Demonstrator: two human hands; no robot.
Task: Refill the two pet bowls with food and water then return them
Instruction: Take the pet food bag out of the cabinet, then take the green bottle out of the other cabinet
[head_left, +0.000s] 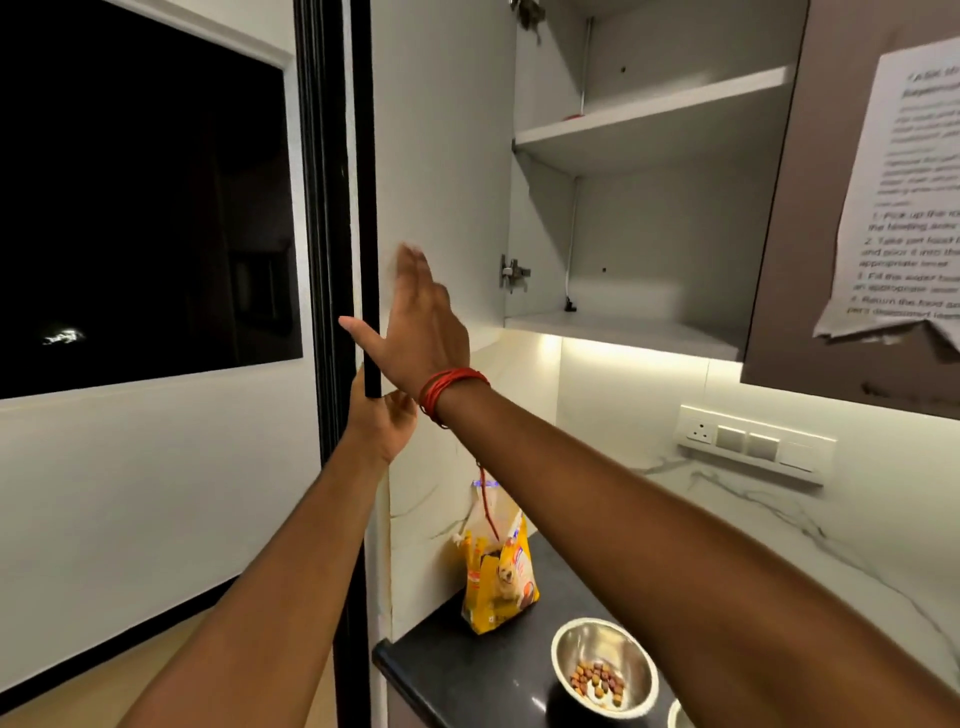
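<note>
A steel bowl (605, 662) with a small heap of kibble stands on the black counter (467, 670). The rim of a second bowl (679, 716) peeks in at the bottom edge, mostly hidden by my right arm. A yellow pet food bag (498, 577) stands upright behind them against the wall. My left hand (382, 415) grips the lower edge of the open cabinet door (441, 156). My right hand (421, 322), with red threads on the wrist, is flat against the door's inner face, fingers spread.
The wall cabinet (649, 218) stands open, its white shelves nearly bare. A paper task sheet (904, 197) hangs on the neighbouring brown door. A socket and switch panel (753, 444) sits on the marble backsplash. A dark window (145, 218) fills the left.
</note>
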